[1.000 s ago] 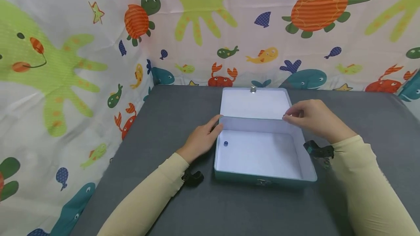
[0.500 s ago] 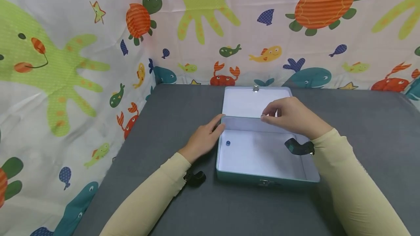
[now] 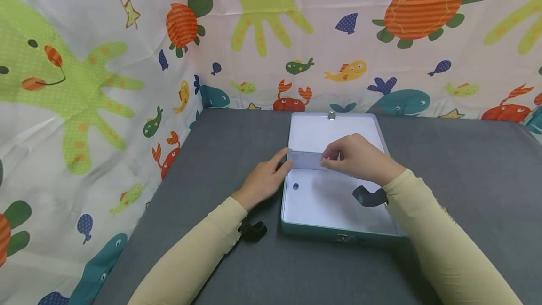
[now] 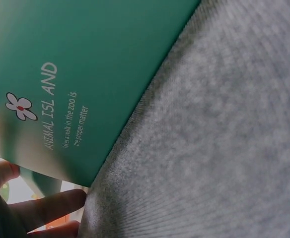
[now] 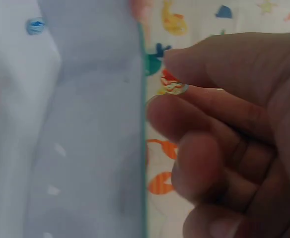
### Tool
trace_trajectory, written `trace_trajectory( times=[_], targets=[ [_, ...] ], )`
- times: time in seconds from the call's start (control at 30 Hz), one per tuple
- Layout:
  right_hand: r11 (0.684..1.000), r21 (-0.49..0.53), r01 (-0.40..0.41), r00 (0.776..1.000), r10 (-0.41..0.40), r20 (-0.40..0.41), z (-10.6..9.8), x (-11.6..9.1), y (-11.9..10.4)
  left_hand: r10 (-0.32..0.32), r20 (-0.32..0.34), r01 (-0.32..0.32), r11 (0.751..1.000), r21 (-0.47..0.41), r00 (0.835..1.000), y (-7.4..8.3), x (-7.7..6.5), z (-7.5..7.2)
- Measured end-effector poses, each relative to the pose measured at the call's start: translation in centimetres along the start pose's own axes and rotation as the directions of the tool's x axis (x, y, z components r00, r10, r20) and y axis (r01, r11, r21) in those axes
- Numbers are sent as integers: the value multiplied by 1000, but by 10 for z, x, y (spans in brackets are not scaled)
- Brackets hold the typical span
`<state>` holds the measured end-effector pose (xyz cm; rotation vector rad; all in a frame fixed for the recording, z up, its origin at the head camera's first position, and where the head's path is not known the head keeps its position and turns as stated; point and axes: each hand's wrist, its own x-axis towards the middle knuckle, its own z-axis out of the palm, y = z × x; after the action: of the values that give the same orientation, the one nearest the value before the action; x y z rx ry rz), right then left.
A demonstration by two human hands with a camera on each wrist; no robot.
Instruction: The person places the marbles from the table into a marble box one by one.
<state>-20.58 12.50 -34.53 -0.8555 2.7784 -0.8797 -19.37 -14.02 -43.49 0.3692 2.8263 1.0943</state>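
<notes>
In the head view, a green tin box with a white inside stands open on the table. My left hand holds its back left corner, the thumb at the rim. The left wrist view shows the box's green, printed outer wall and the left fingers around its end. My right hand is over the back part of the box. Thumb and index finger pinch a small shiny, swirled marble. A blue marble lies on the box floor near the left wall.
The box's lid lies folded back behind it, with a metal clasp at its far edge. A grey cloth covers the table. Curtains printed with sea animals hang behind and to the left.
My right hand has moved left from the box's right back corner to above its back middle, still pinching the marble. The left hand stays at the corner.
</notes>
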Motion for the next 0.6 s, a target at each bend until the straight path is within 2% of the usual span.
trace_trajectory(
  times=[0.13, 0.27, 0.47, 0.6],
  targets=[
    [999, 9, 33, 999, -34, 13, 12, 2, 2, -5, 7, 5, 1000, -1, 1000, 1, 1, 1],
    [997, 41, 62, 996, -64, 61, 22, 5, 3, -26, 5, 26, 1000, 7, 1000, -1, 1, 2],
    [995, 90, 50, 985, -64, 162, 31, 8, 5, -27, 7, 27, 1000, 10, 1000, -1, 1, 2],
    [997, 64, 48, 977, -60, 206, 38, 10, 9, -20, 0, 20, 1000, 3, 1000, 1, 1, 2]
  ],
)
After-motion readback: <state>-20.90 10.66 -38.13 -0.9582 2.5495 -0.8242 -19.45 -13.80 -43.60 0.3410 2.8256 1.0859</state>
